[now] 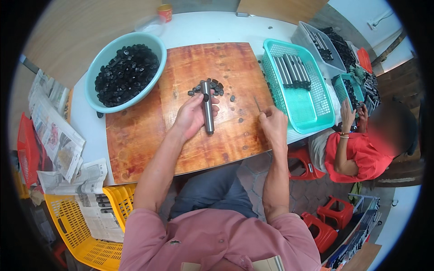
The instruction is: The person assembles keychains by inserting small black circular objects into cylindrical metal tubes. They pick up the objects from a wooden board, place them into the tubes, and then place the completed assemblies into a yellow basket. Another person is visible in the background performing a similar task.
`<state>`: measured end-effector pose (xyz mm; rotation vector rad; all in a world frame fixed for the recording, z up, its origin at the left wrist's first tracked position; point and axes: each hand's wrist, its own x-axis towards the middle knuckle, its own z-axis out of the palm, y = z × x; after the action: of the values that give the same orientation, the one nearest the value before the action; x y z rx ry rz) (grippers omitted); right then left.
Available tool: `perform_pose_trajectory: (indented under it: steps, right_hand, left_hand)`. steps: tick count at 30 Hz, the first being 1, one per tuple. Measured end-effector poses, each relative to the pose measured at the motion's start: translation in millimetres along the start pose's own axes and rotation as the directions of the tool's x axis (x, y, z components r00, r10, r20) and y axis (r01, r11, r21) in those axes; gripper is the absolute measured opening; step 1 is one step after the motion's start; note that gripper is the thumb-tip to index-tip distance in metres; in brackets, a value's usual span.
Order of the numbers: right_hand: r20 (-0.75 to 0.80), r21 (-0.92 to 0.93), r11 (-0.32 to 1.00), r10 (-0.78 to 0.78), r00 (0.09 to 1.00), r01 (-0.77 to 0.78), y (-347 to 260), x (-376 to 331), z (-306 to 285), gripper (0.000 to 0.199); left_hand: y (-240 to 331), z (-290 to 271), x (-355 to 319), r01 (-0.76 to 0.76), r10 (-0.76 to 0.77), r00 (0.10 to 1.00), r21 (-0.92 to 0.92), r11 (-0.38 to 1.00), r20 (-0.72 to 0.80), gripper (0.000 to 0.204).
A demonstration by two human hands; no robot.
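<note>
My left hand [190, 116] is wrapped round a shiny steel tube [208, 115] with dark ends and a black oval spot on its side, held above the wooden board [181, 149]. Just beyond that hand, a small heap of black plastic pieces [218, 86] lies on the board, with a few loose ones to its right. Over the board's right edge, my right hand [275, 124] pinches a thin, pointed, rod-like tool [257, 104]. Its tip points away from me, apart from the tube.
A pale blue basin [92, 97] of black pieces stands left. On the right, a green basket [294, 121] holds several steel tubes, beside a clear bin [300, 34]. A co-worker in red [361, 156] sits at right. A yellow crate [68, 217] and newspapers [61, 128] are at left.
</note>
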<state>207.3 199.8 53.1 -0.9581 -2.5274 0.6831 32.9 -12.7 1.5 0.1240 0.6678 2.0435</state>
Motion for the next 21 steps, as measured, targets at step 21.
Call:
perform_pose_trajectory:
  steps: [21]
  right_hand:
    - [-0.054,0.896,0.424,-0.194,0.979,0.133,-91.5,-34.1,56.9,0.016]
  left_hand:
    - [-2.8,6.2,-4.8,-0.008,0.010,0.999,-0.036,0.999,0.053,0.029]
